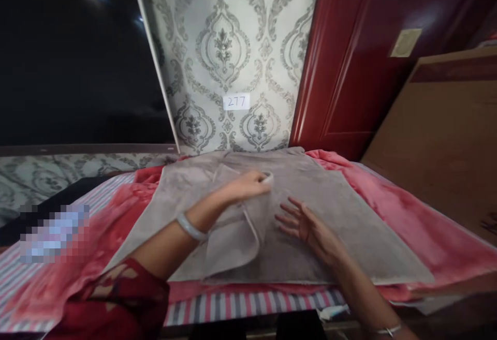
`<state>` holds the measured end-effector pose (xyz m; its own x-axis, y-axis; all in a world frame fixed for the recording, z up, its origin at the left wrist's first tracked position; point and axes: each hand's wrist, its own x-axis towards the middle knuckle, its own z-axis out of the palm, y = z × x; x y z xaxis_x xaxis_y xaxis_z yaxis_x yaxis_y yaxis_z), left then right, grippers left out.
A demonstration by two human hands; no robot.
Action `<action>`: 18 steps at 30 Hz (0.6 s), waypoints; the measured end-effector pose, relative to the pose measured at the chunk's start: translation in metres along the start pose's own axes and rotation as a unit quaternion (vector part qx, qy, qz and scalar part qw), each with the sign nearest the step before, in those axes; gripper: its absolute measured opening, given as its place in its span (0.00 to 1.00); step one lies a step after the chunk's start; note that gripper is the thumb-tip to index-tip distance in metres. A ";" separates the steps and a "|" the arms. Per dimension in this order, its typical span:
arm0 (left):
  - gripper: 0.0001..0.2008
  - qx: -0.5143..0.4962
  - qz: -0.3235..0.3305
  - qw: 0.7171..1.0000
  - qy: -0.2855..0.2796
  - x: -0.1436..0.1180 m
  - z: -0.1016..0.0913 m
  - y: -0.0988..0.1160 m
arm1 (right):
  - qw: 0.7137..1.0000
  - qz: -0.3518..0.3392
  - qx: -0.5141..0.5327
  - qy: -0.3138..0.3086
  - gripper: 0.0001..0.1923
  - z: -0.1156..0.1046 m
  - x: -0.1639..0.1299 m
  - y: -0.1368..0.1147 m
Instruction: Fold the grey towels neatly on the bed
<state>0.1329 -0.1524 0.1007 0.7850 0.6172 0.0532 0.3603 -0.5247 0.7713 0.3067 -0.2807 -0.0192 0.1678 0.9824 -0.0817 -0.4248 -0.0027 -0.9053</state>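
Observation:
A grey-beige towel [349,216] lies spread flat on a red blanket [419,221]. My left hand [248,185] grips a folded-over flap of the towel by its white-edged hem, near the towel's middle. A pale bangle sits on that wrist. My right hand [303,223] rests flat on the towel just right of the fold, fingers spread apart and holding nothing.
The blanket covers a striped sheet [252,306] on a bed. A patterned wall with a small label "277" [236,102] stands behind. A dark window [77,55] is at left, a red door [349,55] at right, and a brown wooden panel [446,143] at far right.

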 end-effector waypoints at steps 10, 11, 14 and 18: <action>0.09 0.061 -0.005 0.997 -0.048 0.010 0.066 -0.057 | 0.998 0.055 0.009 0.019 0.30 0.001 -0.017 0.014; 0.09 0.101 0.001 0.995 -0.004 0.007 0.055 -0.062 | 0.998 0.052 0.001 0.024 0.30 0.001 -0.018 0.014; 0.23 0.263 0.019 0.961 0.084 -0.006 0.025 -0.078 | 0.998 0.049 -0.019 0.023 0.30 -0.001 -0.019 0.013; 0.28 0.421 0.006 0.900 0.114 -0.014 0.004 -0.097 | 0.995 0.006 -0.095 0.008 0.31 -0.005 -0.022 0.013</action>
<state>0.0891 -0.1121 0.0222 0.7024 0.6623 0.2608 0.6818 -0.7312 0.0207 0.3023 -0.3030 -0.0314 0.1783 0.9790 -0.0988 -0.2504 -0.0520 -0.9667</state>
